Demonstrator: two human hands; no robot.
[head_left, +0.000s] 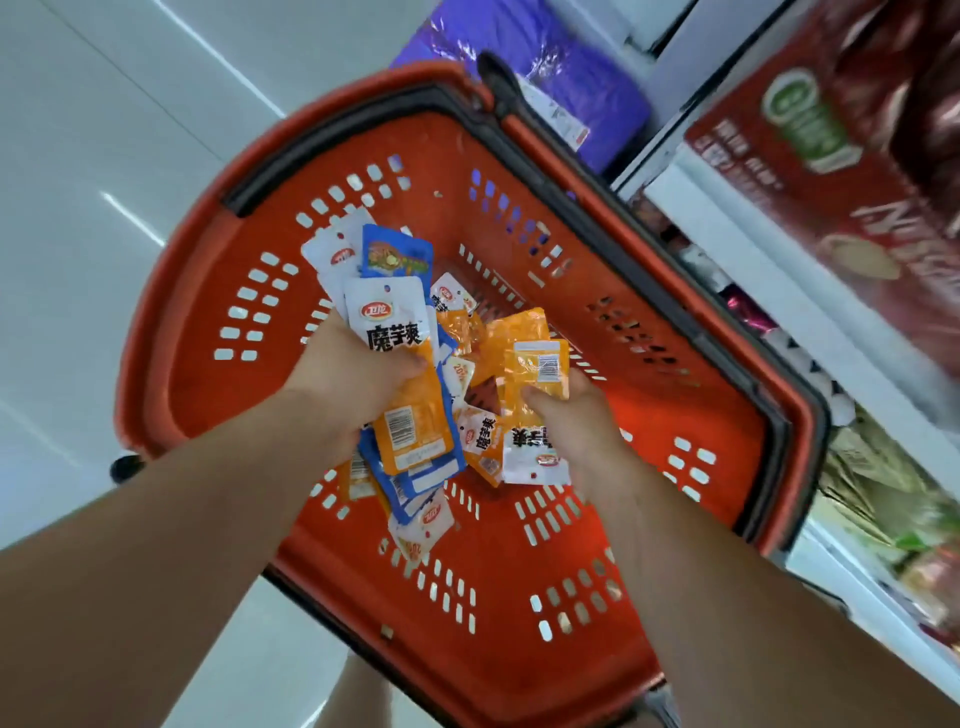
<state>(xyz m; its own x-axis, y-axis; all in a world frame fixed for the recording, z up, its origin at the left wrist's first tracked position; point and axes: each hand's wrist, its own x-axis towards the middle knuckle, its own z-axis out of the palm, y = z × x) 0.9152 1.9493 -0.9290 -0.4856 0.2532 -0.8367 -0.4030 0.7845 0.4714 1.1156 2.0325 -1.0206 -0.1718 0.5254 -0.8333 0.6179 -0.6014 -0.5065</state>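
Left hand (358, 379) up front, fingers and thumb clamped round a thick fan of small foil snack sachets (389, 322), white, blue and orange, splaying out above and below the fist. Under everything sits the big orange-red plastic shopping basket (171, 291), slotted walls, black handle (244, 200) folded along the rim, standing on a pale glossy floor (93, 156) right beside a white shelf unit (737, 260). Up on that shelf, a dark red printed carton (831, 171); beyond the basket, a shiny purple pack (545, 67). Now the right hand (566, 415): it pinches a smaller bunch (537, 364), an orange sachet with a barcode and a white-ended one, held just beside the left bundle, both hands low inside the basket. Smallest of the lot, a few loose orange and white sachets (467, 332) lying on the basket bottom between the two hands.

Handling call: these sachets look featherlight, soft and slick, foil faces ready to slide over one another, so a fat fan like the left one could shed a few from its edges. Best hold, I'd say, is across the middle of the stack with the thumb pressing flat on top, not at the thin sealed ends; nothing looks fragile, so a drop into the basket should do no harm
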